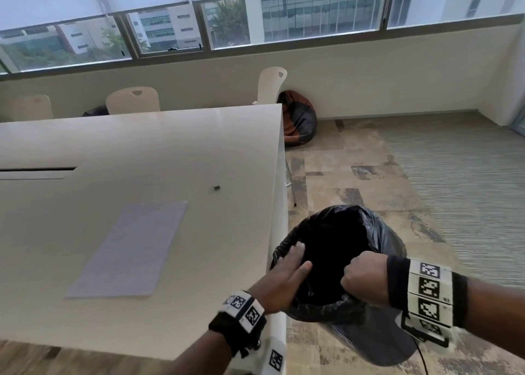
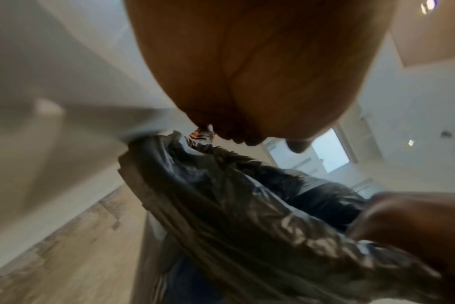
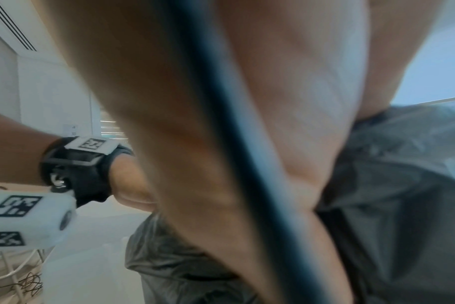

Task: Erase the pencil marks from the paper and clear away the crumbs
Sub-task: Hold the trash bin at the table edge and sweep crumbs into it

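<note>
A sheet of lined paper lies flat on the white table. A small eraser sits beyond it, toward the table's right edge. A bin lined with a black bag is held up against that edge. My right hand is fisted around the bag's near rim. My left hand reaches past the table edge with straight fingers over the bin's mouth. No crumbs are visible.
White chairs stand behind the table's far side. A brown and black bean bag lies on the floor by the wall. Patterned carpet spreads to the right of the table.
</note>
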Demonstrator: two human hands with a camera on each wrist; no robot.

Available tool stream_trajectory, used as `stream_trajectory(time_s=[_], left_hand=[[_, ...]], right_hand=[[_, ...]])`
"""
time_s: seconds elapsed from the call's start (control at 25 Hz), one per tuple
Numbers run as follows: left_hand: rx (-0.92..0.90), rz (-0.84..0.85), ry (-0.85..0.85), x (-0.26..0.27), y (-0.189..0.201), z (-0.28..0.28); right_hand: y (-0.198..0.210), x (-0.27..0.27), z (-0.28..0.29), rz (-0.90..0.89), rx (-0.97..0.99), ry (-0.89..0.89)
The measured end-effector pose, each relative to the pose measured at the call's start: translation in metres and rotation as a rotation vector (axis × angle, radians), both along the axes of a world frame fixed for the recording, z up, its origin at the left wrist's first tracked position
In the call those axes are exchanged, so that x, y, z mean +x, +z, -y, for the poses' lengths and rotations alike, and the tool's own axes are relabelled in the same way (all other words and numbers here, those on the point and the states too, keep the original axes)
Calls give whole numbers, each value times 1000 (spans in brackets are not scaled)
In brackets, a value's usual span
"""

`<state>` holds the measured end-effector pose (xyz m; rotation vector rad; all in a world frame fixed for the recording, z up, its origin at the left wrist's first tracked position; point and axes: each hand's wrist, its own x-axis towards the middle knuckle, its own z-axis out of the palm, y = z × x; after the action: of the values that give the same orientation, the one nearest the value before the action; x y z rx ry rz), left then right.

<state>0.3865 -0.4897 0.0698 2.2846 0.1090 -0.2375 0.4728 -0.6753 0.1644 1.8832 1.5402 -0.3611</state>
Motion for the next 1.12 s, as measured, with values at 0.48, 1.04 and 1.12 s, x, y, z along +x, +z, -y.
stream_trajectory(time_s=[0.48,1.04,1.12], left_hand=[[335,-178,416,-23,-27,10],[279,-20,507,-9,-31,35],[145,88,443,-8,-26,49]], right_hand=[[-14,4,17,-44,67,24],[-37,4,45,-20,204,-4],[-46,5,50,-7,282,-42]])
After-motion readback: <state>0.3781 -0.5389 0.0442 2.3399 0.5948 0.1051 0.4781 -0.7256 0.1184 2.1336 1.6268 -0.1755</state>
